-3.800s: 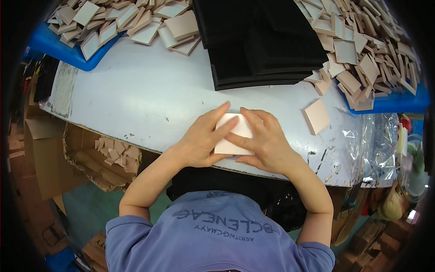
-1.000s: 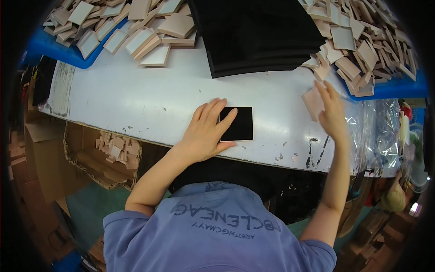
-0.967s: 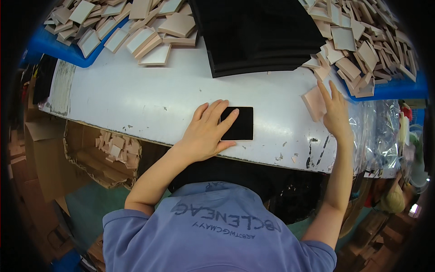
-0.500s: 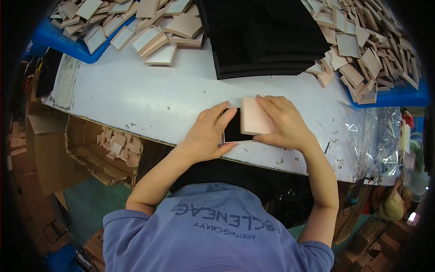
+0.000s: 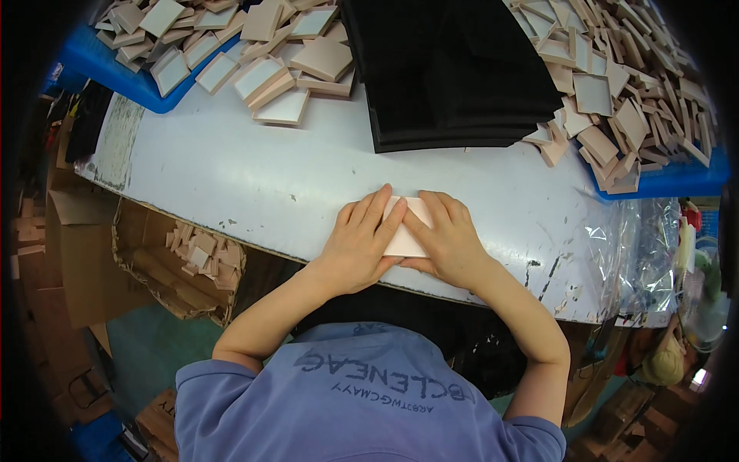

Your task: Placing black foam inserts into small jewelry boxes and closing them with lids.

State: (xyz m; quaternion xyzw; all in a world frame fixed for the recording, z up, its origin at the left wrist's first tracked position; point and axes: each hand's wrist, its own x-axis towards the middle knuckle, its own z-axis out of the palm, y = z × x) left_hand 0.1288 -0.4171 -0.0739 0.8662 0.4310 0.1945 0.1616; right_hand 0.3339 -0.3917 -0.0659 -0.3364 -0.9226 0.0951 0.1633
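**Both grips closed in around one pale pink box, near edge of the tabletop**

Left grip (image 5: 350,250): palm down, fingers partly spread, pressed to the left side of a flat pale pink box (image 5: 404,242). Forefinger lies across the upper face; thumb at the near edge; remaining fingers toward the far left corner.

Right grip (image 5: 456,245): near mirror of the left, bearing on the box's right side, forefinger over the face, thumb at the near edge. Opening of the pair spans the box's width; forefinger tips come close together over it. Contents hidden. Cannot tell whether the box rests fully on the white, scuffed tabletop (image 5: 231,169) or is slightly raised.

Surroundings, relative to the grips: stack of black sheets (image 5: 462,85) straight beyond; pink trays (image 5: 322,58) beyond left, some in a blue bin (image 5: 162,102); second heap (image 5: 631,119) beyond right, over another blue bin (image 5: 677,183). Clear plastic film (image 5: 650,246) well to the right. Cardboard carton (image 5: 158,269) to the left, below tabletop level, holding small pink pieces (image 5: 204,250).
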